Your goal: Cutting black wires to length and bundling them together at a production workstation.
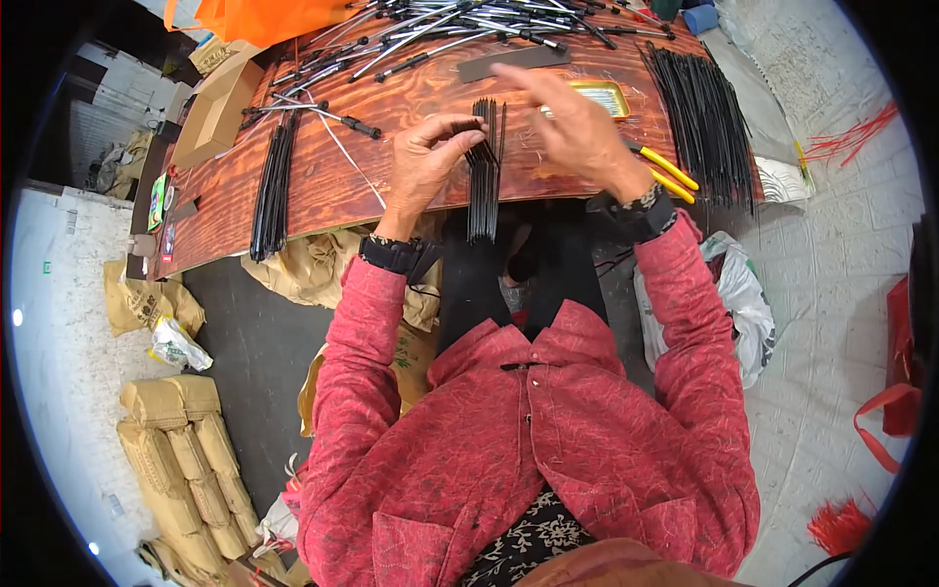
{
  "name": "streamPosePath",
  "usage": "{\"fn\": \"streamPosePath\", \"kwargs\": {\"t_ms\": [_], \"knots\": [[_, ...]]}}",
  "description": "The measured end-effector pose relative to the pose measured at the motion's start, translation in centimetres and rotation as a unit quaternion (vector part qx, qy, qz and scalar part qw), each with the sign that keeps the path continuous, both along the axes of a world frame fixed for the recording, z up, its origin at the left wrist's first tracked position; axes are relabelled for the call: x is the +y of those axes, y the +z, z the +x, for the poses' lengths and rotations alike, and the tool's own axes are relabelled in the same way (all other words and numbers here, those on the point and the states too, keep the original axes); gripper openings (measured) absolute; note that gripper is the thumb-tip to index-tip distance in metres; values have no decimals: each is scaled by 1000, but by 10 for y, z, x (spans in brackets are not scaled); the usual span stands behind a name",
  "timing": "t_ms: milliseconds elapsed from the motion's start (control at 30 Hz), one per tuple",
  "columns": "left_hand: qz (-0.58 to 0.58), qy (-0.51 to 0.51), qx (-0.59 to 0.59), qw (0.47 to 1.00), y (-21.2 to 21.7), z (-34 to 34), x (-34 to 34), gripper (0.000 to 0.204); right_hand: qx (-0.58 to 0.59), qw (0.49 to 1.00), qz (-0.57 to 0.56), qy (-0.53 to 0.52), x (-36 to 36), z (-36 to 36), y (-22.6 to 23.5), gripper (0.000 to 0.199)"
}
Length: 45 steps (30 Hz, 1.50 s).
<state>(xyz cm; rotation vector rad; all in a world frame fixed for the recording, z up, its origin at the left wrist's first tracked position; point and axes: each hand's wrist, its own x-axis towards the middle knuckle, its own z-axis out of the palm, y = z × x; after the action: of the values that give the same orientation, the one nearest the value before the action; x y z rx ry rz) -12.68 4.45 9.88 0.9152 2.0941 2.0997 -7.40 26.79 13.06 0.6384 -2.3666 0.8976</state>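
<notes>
From the head camera I see my left hand [425, 161] closed around the upper part of a slim bundle of thin black rods [483, 171], thumb and fingers pinching it just below its top ends, so the bundle stands across the near edge of the reddish-brown wooden tabletop [323, 176] and hangs down past it toward my lap. My right hand [572, 127] hovers just beside the bundle's top with its fingers spread and loose, gripping nothing that I can make out; its blur keeps me from telling whether a fingertip touches a rod. I judge the rods to be light, stiff and rather smooth, so a loose bundle would likely fan out or slip lengthwise; the safest hold seems to be a full wrap near the middle or just below the upper ends, where the left hand sits now, with the other hand squaring the tips. Around them on the tabletop lie a second dark bundle of rods [274, 186] at the left, a broad fan of black rods [709, 122] at the right, a tangle of grey rods with black end caps [430, 39] at the far side, and yellow-handled pliers [665, 174] just by my right wrist. An open brown cardboard box [220, 112] sits at the far left corner.
</notes>
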Motion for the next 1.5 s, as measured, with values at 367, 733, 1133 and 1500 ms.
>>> {"fn": "streamPosePath", "kwargs": {"t_ms": [367,733,1133,1500], "knots": [[-17,-4,-12,1000,2,3,6,16,-117,937,132,-303,61,-37,-62,14],[-6,-8,-15,1000,0,0,7,16,-41,945,144,-291,68,-49,-63,9],[-19,5,-37,999,4,2,13,16,-41,990,-102,-90,13,0,-14,8],[-43,13,-2,999,1,4,11,17,-3,994,-105,-34,-16,12,-7,21]]}}
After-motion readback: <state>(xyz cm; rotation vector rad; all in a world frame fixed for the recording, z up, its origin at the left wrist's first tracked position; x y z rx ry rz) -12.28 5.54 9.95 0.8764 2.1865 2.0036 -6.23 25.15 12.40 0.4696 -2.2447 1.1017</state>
